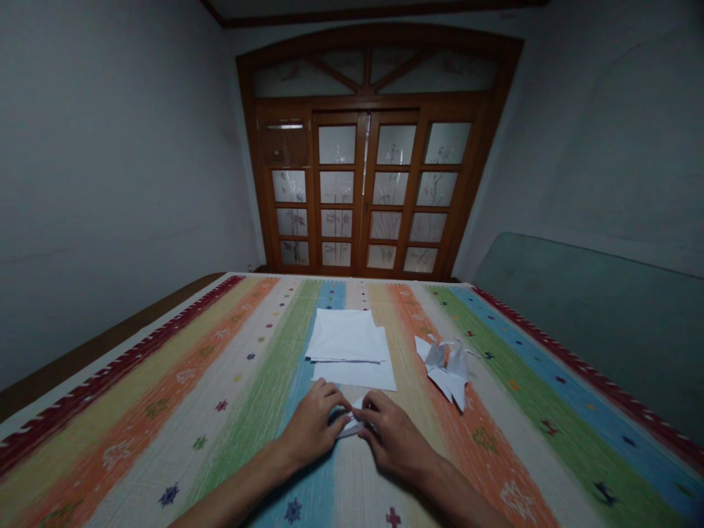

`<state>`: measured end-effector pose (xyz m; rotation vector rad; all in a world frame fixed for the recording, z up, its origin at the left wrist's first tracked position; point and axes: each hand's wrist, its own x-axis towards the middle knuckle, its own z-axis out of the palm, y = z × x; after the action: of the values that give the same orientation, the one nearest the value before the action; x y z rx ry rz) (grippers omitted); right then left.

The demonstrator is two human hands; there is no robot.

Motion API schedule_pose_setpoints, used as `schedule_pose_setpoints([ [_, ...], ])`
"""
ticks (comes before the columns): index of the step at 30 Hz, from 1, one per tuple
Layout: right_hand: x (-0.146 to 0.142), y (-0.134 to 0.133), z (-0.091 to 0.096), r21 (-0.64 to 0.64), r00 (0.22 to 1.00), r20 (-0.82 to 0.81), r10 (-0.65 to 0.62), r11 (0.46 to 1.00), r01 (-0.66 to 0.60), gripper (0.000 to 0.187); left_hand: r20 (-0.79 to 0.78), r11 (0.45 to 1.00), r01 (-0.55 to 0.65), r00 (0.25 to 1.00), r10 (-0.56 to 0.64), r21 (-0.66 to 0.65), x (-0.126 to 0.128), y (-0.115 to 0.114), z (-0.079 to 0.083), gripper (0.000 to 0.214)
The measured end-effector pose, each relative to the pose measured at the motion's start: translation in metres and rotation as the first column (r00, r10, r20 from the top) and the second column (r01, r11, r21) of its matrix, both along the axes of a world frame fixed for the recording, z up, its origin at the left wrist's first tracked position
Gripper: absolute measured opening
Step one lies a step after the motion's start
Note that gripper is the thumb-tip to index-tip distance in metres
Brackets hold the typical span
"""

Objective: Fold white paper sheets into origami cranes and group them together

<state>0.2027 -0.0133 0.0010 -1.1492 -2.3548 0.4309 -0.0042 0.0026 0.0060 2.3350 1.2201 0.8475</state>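
A small piece of folded white paper [350,427] lies low over the striped cloth, pinched between both hands. My left hand [313,419] is closed on its left side, thumb and fingertips pressed together. From the right, my right hand [391,433] grips the same paper with curled fingers. Most of the paper's folds are covered by the fingers. Just beyond the hands is a stack of white paper sheets [346,334], with one sheet sticking out underneath. To the right sit folded white paper cranes [446,370], close together with wings and thin points showing.
A bed-like or table-like flat surface carries a cloth [220,440] with coloured stripes and small motifs. At the far end stand wooden doors [366,191] with glass panes. A pale greenish panel [583,323] rises along the right side, and plain walls flank both sides.
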Motion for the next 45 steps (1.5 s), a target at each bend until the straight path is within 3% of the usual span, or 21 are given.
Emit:
schedule_pose_setpoints([
  [8, 0.008, 0.008, -0.006, 0.085, 0.999, -0.008, 0.040, 0.996, -0.039, 0.015, 0.007, 0.997, 0.071, 0.997, -0.071, -0.006, -0.001, 0.001, -0.001, 0.018],
  [14, 0.011, 0.011, -0.009, 0.081, 0.996, -0.044, 0.081, 0.994, -0.077, 0.009, -0.049, 0.991, 0.120, 0.992, -0.117, 0.057, -0.002, -0.001, 0.002, 0.022],
  [20, 0.016, 0.016, -0.008, 0.082, 0.991, -0.057, 0.121, 0.990, -0.117, 0.011, -0.096, 0.987, 0.130, 0.988, -0.121, 0.099, -0.002, -0.004, 0.006, 0.010],
  [26, 0.009, 0.016, -0.004, 0.211, 0.992, 0.096, 0.076, 0.973, -0.095, 0.015, -0.116, 0.985, 0.142, 0.985, -0.130, 0.099, 0.000, -0.007, 0.006, 0.010],
  [30, 0.002, 0.017, -0.009, 0.282, 0.994, 0.112, 0.003, 0.959, -0.035, 0.017, -0.057, 0.992, 0.106, 0.993, -0.103, 0.062, 0.005, -0.009, 0.006, 0.015],
  [36, 0.000, 0.017, -0.008, 0.190, 0.995, 0.042, -0.089, 0.979, 0.079, 0.008, 0.057, 0.998, 0.018, 0.998, -0.015, -0.052, 0.007, -0.004, -0.001, 0.022],
  [45, 0.006, 0.015, -0.004, 0.061, 0.997, -0.040, -0.064, 0.996, 0.067, 0.024, -0.034, 0.996, 0.069, 0.997, -0.067, 0.053, 0.007, -0.012, -0.002, 0.014],
])
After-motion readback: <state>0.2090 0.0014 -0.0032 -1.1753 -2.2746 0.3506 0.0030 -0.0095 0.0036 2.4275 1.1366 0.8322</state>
